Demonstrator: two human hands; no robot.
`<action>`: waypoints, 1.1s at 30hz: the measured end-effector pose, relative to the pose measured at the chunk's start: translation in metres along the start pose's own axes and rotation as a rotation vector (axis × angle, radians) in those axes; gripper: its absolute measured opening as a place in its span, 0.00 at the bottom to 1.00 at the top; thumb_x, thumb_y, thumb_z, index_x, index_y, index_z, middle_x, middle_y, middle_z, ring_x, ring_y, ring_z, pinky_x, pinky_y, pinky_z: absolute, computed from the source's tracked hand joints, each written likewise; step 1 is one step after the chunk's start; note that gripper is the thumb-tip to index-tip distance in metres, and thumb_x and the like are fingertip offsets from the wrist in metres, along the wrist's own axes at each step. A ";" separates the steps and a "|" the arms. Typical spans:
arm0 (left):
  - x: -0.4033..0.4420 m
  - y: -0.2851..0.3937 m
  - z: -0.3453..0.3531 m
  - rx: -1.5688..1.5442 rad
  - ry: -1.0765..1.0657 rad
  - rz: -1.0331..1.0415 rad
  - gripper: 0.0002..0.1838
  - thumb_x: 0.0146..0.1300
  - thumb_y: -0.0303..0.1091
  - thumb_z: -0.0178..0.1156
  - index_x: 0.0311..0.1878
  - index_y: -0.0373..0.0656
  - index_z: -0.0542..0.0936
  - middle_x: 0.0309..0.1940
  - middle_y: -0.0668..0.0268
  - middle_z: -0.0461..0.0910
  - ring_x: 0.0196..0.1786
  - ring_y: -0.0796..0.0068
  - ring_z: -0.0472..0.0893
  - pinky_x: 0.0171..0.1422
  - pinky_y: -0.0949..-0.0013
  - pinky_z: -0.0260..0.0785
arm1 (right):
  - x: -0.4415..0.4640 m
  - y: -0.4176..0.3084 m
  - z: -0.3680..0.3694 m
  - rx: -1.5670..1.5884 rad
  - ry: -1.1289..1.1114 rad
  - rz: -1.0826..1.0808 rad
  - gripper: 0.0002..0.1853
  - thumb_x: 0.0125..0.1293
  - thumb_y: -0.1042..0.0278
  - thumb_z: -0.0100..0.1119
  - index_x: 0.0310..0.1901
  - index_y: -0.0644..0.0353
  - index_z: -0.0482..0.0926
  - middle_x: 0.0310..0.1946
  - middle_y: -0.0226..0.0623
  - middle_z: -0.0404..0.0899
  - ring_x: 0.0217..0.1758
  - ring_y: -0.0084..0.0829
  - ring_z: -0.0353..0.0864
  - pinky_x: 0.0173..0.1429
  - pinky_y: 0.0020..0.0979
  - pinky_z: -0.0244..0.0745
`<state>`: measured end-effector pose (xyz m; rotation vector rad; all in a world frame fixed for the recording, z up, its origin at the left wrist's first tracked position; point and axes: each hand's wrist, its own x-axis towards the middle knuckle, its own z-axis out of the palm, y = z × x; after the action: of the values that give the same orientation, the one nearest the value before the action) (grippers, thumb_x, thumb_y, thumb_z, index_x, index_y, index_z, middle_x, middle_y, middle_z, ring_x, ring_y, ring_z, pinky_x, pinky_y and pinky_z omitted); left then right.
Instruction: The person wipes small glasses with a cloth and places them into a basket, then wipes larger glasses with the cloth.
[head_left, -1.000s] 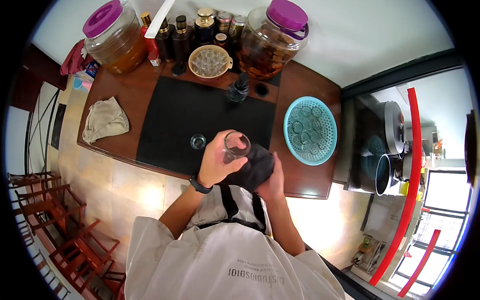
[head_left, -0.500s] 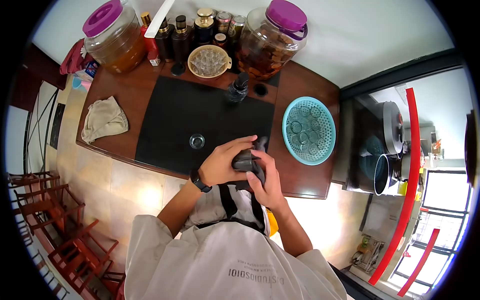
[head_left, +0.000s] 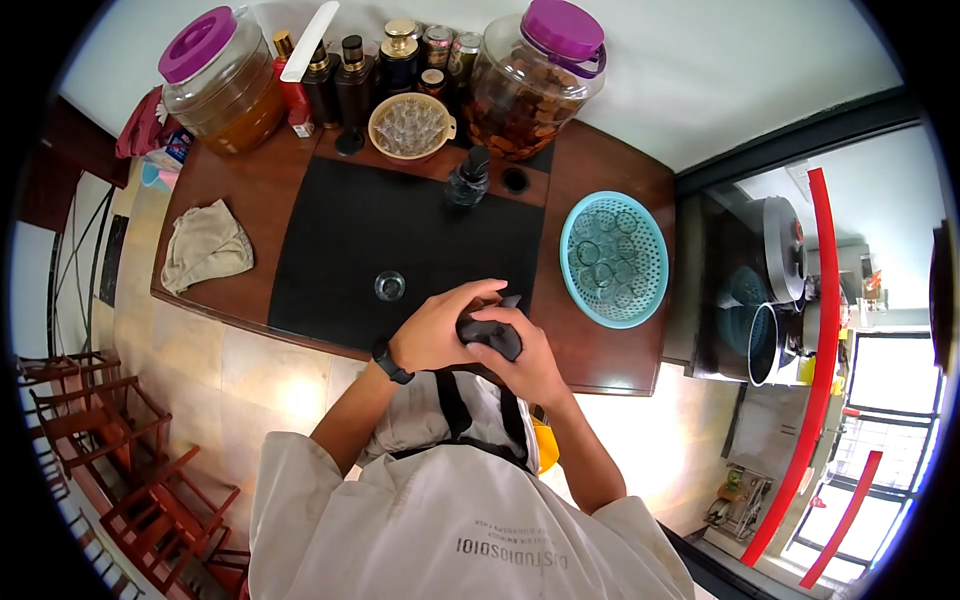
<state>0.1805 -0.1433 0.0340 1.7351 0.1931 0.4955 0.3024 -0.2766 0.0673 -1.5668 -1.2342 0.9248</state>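
My left hand (head_left: 437,328), with a dark watch at the wrist, is curled around a black object (head_left: 494,338) in front of my body. My right hand (head_left: 531,367) grips the same object from the other side. The object has a smooth dark face and a pointed edge showing above the fingers; its exact kind is partly hidden. Left of the hands, a small clear glass (head_left: 390,286) stands on the black mat (head_left: 340,230). Farther back on the mat is a dark ribbed bottle (head_left: 467,185) with a black top.
On the right of the wooden table stands a turquoise basket (head_left: 662,262) holding several glasses. A beige bowl (head_left: 450,128) of small glasses, dark bottles (head_left: 355,80) and two big purple-lidded jars (head_left: 535,85) line the back. A beige cloth (head_left: 208,245) lies at left.
The black object has turned in my hands, so a broader dark face now shows beside my right fingers. My hands have shifted slightly left in view. Nothing on the table has moved.
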 end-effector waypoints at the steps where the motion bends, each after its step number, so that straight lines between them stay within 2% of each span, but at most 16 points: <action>1: 0.001 0.002 -0.002 -0.012 0.022 0.042 0.41 0.44 0.25 0.74 0.65 0.40 0.68 0.55 0.58 0.78 0.51 0.66 0.81 0.55 0.66 0.74 | 0.000 -0.001 0.003 0.032 0.075 0.006 0.20 0.62 0.73 0.64 0.56 0.59 0.73 0.45 0.41 0.82 0.47 0.32 0.82 0.53 0.30 0.75; 3: -0.001 0.007 -0.014 -0.129 -0.016 -0.014 0.39 0.48 0.22 0.69 0.66 0.41 0.67 0.61 0.55 0.74 0.58 0.66 0.77 0.60 0.64 0.71 | -0.003 -0.001 0.008 0.065 0.152 0.018 0.18 0.64 0.75 0.62 0.55 0.60 0.73 0.45 0.38 0.81 0.47 0.27 0.80 0.54 0.27 0.74; 5: -0.009 -0.013 -0.010 -0.702 0.161 -0.009 0.32 0.60 0.31 0.64 0.67 0.40 0.65 0.62 0.50 0.72 0.63 0.59 0.75 0.65 0.60 0.68 | -0.004 0.002 0.014 0.299 0.388 0.023 0.15 0.66 0.77 0.59 0.54 0.60 0.73 0.45 0.34 0.78 0.48 0.23 0.76 0.55 0.25 0.70; 6: -0.007 -0.004 -0.016 -0.727 0.138 0.015 0.28 0.70 0.44 0.54 0.67 0.40 0.64 0.63 0.48 0.71 0.65 0.55 0.73 0.67 0.57 0.65 | -0.005 -0.002 0.014 0.315 0.393 0.024 0.14 0.67 0.78 0.57 0.54 0.60 0.74 0.46 0.33 0.75 0.50 0.23 0.73 0.56 0.25 0.69; 7: -0.006 -0.004 -0.015 -0.723 0.140 0.013 0.28 0.70 0.44 0.54 0.67 0.40 0.64 0.63 0.48 0.71 0.65 0.55 0.73 0.67 0.57 0.65 | -0.006 -0.002 0.016 0.319 0.392 0.022 0.14 0.67 0.78 0.57 0.54 0.60 0.74 0.46 0.33 0.75 0.50 0.23 0.73 0.56 0.25 0.69; 9: -0.001 -0.003 -0.002 -0.725 0.152 -0.042 0.30 0.72 0.54 0.47 0.66 0.40 0.65 0.62 0.46 0.72 0.64 0.54 0.74 0.67 0.55 0.66 | -0.008 -0.003 0.020 0.258 0.331 -0.016 0.14 0.66 0.79 0.58 0.53 0.60 0.74 0.47 0.34 0.76 0.50 0.24 0.74 0.56 0.25 0.69; 11: 0.000 -0.004 0.000 -0.805 0.137 -0.123 0.27 0.72 0.51 0.46 0.64 0.38 0.67 0.59 0.45 0.75 0.61 0.54 0.76 0.66 0.57 0.67 | -0.010 -0.005 0.024 0.199 0.254 -0.082 0.15 0.65 0.79 0.60 0.52 0.59 0.74 0.45 0.36 0.79 0.45 0.24 0.76 0.54 0.26 0.71; 13: 0.001 -0.008 -0.008 -0.886 0.031 -0.296 0.25 0.73 0.50 0.45 0.61 0.38 0.70 0.54 0.45 0.78 0.58 0.55 0.79 0.66 0.59 0.67 | -0.012 -0.006 0.024 0.239 0.224 -0.012 0.15 0.62 0.81 0.61 0.50 0.60 0.76 0.45 0.35 0.78 0.48 0.23 0.75 0.53 0.25 0.70; 20: 0.000 -0.009 -0.011 -0.651 0.077 -0.357 0.18 0.76 0.43 0.44 0.57 0.39 0.71 0.42 0.56 0.81 0.48 0.70 0.80 0.56 0.68 0.71 | -0.015 -0.002 0.028 0.151 0.201 0.063 0.15 0.62 0.79 0.63 0.50 0.58 0.76 0.41 0.34 0.78 0.42 0.22 0.76 0.45 0.26 0.73; 23: 0.003 -0.005 -0.013 -0.683 0.134 -0.391 0.17 0.76 0.41 0.46 0.55 0.39 0.73 0.41 0.61 0.80 0.49 0.75 0.79 0.55 0.73 0.70 | -0.011 -0.002 0.032 -0.013 0.219 -0.052 0.14 0.62 0.78 0.64 0.50 0.57 0.77 0.38 0.35 0.80 0.39 0.23 0.79 0.43 0.27 0.74; 25: 0.007 0.000 -0.009 -0.678 0.156 -0.415 0.14 0.75 0.40 0.48 0.50 0.38 0.74 0.37 0.62 0.81 0.44 0.75 0.81 0.51 0.73 0.71 | -0.009 -0.011 0.036 -0.302 0.154 -0.196 0.14 0.62 0.79 0.63 0.48 0.56 0.78 0.37 0.37 0.82 0.39 0.26 0.81 0.43 0.29 0.75; 27: 0.007 -0.001 -0.003 -0.459 0.286 -0.354 0.10 0.73 0.36 0.51 0.46 0.37 0.74 0.33 0.64 0.81 0.38 0.76 0.83 0.48 0.74 0.72 | -0.008 -0.007 0.037 -0.260 0.173 -0.212 0.12 0.62 0.80 0.62 0.46 0.58 0.78 0.39 0.39 0.83 0.40 0.30 0.83 0.44 0.30 0.76; 28: 0.008 0.003 0.002 -0.409 0.342 -0.263 0.07 0.70 0.30 0.54 0.44 0.36 0.74 0.28 0.65 0.81 0.32 0.77 0.84 0.43 0.74 0.73 | -0.011 -0.001 0.037 -0.105 0.141 -0.167 0.11 0.62 0.81 0.61 0.45 0.59 0.78 0.39 0.37 0.82 0.40 0.29 0.82 0.44 0.29 0.75; 31: 0.009 0.015 0.007 -0.255 0.310 -0.098 0.06 0.70 0.29 0.54 0.43 0.36 0.73 0.28 0.61 0.82 0.33 0.75 0.84 0.42 0.75 0.73 | -0.017 0.002 0.027 0.360 0.096 0.058 0.09 0.63 0.82 0.57 0.44 0.60 0.77 0.37 0.33 0.80 0.41 0.26 0.79 0.48 0.25 0.72; 32: 0.010 0.023 0.006 -0.209 0.283 -0.044 0.05 0.68 0.26 0.54 0.43 0.35 0.73 0.26 0.60 0.82 0.33 0.74 0.84 0.41 0.74 0.74 | -0.019 0.009 0.026 0.476 0.095 0.086 0.08 0.64 0.83 0.56 0.43 0.61 0.77 0.39 0.29 0.78 0.45 0.20 0.75 0.51 0.24 0.70; 33: 0.011 0.019 0.004 -0.207 0.280 -0.043 0.05 0.68 0.26 0.54 0.43 0.35 0.73 0.26 0.60 0.82 0.33 0.74 0.84 0.41 0.74 0.74 | -0.019 0.008 0.025 0.477 0.098 0.084 0.08 0.64 0.83 0.56 0.43 0.61 0.77 0.39 0.29 0.78 0.45 0.20 0.75 0.51 0.24 0.70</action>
<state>0.1894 -0.1474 0.0542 1.4531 0.3653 0.7018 0.2778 -0.2906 0.0523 -1.2696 -0.8070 1.0889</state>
